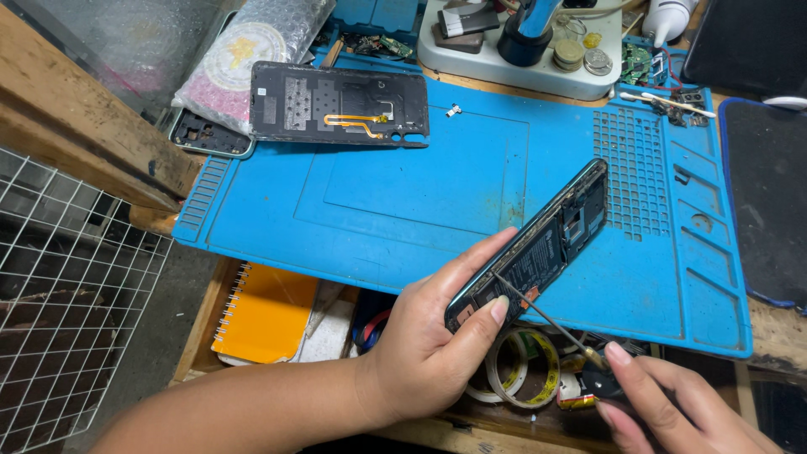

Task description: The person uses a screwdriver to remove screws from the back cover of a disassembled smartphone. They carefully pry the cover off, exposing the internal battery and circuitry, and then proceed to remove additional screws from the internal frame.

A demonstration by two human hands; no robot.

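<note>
Two bare hands low in view, both closed in a grip

The left hand (429, 336) comes in from the lower left on a bare forearm, palm turned inward, fingers stretched up and curled around what it holds, thumb pressed across the near side with its nail showing. The right hand (672, 403) enters at the lower right corner, only partly in view, its fingertips (618, 357) pinched together, knuckles facing up.

Bubble-wrap pouch (252, 50) with round white-and-yellow label (245, 52), top left, behind the blue mat (403, 193).
</note>
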